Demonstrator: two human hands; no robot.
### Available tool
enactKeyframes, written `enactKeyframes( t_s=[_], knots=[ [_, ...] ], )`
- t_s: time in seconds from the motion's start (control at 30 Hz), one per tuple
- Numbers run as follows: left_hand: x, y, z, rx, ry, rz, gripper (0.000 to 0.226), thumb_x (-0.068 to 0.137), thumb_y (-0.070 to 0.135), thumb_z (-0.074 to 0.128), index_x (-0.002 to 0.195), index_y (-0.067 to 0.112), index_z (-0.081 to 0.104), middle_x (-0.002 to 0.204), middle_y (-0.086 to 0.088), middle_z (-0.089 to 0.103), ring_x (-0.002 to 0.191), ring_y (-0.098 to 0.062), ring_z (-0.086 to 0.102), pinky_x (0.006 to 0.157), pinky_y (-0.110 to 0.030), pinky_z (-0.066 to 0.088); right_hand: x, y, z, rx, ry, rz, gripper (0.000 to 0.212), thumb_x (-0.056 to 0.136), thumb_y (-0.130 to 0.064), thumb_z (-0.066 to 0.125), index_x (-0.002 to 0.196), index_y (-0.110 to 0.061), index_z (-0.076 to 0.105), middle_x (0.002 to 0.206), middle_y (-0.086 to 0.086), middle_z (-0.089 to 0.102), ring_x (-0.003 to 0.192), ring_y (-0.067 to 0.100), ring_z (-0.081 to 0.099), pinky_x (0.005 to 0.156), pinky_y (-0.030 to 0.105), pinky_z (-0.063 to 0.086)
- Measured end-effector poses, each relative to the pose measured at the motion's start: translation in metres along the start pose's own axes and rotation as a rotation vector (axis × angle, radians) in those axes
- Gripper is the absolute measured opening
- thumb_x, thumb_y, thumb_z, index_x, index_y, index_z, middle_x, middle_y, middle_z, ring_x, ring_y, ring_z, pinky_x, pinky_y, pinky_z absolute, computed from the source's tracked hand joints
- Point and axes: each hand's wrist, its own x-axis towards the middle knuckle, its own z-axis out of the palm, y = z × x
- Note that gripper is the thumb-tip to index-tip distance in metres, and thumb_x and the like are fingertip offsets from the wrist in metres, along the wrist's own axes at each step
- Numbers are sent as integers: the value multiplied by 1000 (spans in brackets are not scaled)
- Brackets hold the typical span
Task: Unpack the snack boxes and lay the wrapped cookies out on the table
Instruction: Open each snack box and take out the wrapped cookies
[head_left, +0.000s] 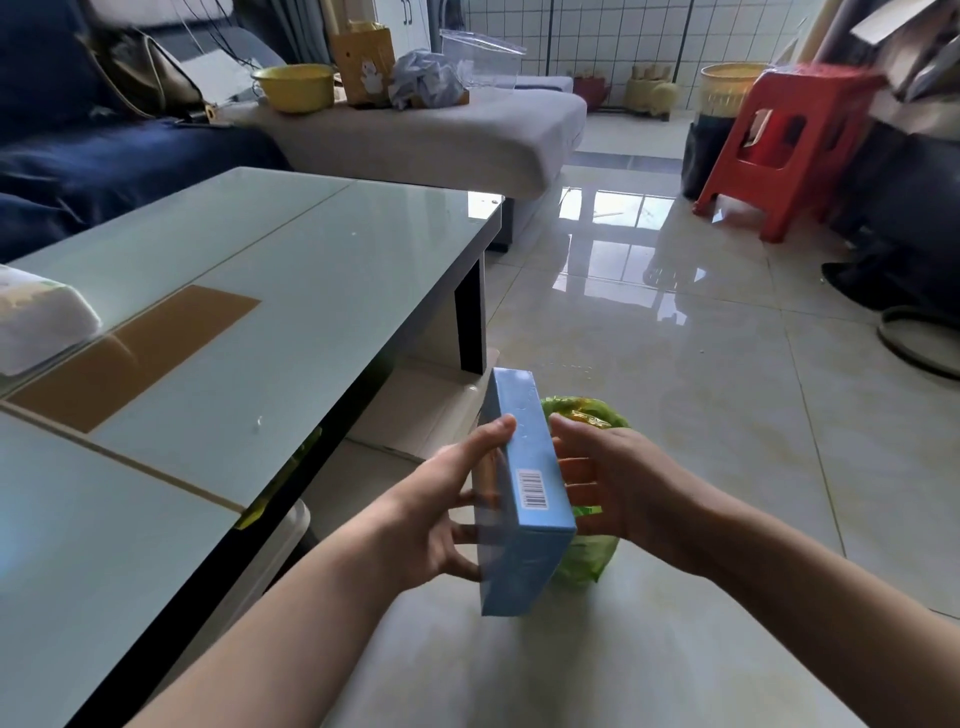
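Observation:
A light blue snack box (530, 488) with a barcode on its narrow side is held on edge above the floor, to the right of the glass coffee table (291, 291). My left hand (447, 504) grips its left face, thumb on the top edge. My right hand (608, 483) is at its right face with fingers spread; whether it touches the box is unclear. Behind the box a green plastic bag (592, 556) sits on the floor with yellow packaging showing at its mouth. No wrapped cookies are visible.
A white pack (41, 322) lies at the table's left edge beside a brown strip (140, 353). A cardboard box (431, 410) stands under the table's corner. A red stool (784, 145) and a sofa (415, 135) stand farther back on the glossy tile floor.

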Motion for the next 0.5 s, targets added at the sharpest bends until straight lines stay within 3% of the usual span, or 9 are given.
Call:
enactKeyframes(
  t_s=[0.07,0.13,0.3,0.5],
  knots=[
    [0,0,2,19,14,-9,75,53,65,68,120,32,58,116,-15,61,106,-38,63,91,-67,47,-1,-1,1,-18,-16,-5,40,82,-40,66,108,-10,64,94,10,73,81,22,71,67,36,57],
    [1,1,3,33,25,-20,77,52,65,67,120,31,59,114,-15,61,104,-37,64,91,-67,48,-2,-2,2,-34,-14,20,35,90,-31,63,112,-4,63,91,10,73,76,20,72,61,32,56],
    [-1,2,3,67,33,-53,77,50,65,66,119,32,57,115,-15,58,100,-34,64,89,-65,50,-5,-6,4,-13,-26,68,30,93,-23,60,113,0,61,84,9,74,72,20,72,57,32,56],
    [-2,3,6,117,66,-56,56,53,64,63,99,32,56,106,-10,59,106,-35,60,96,-65,46,-5,-8,6,-17,-17,112,24,94,-17,59,110,2,60,78,9,73,71,21,73,53,31,57]
  ],
)
